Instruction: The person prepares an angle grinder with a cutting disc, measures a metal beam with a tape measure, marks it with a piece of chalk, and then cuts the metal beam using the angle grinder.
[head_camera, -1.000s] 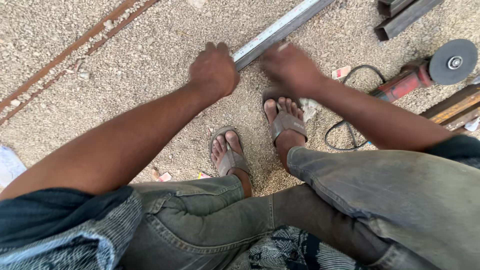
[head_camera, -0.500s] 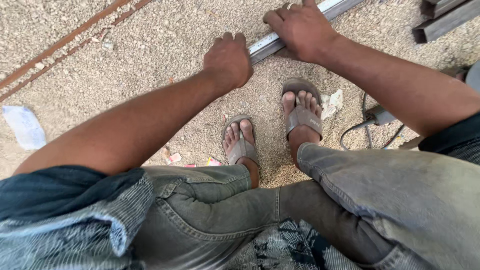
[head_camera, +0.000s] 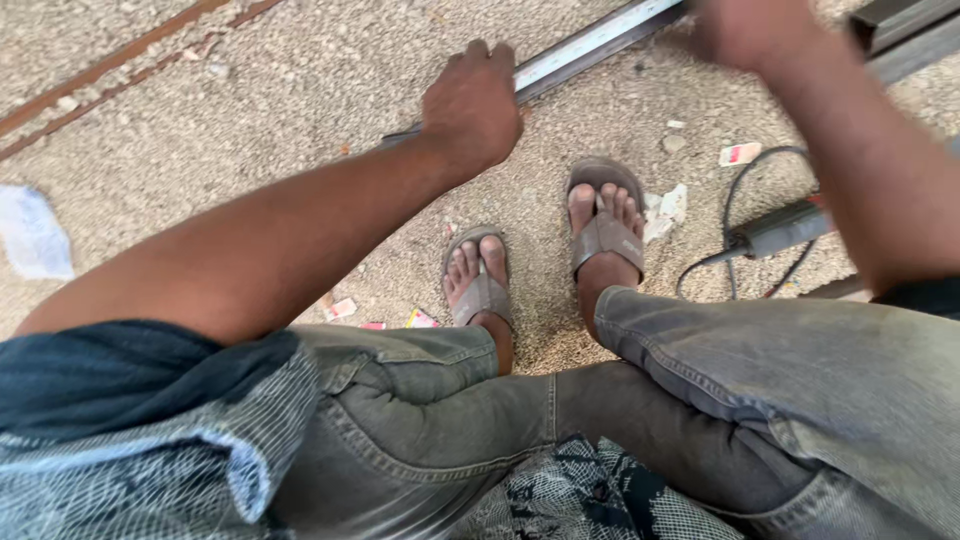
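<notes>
Head view, left hand (head_camera: 472, 105) on long grey metal bar (head_camera: 590, 45), gravel ground (head_camera: 280, 120)

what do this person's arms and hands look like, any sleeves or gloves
Both hands are bare: no gloves, rings or watch show on the left hand or the blurred right hand. Both forearms are bare too. The left arm comes out of a short dark blue sleeve at the upper arm. A dark sleeve edge shows at the right arm.
</notes>
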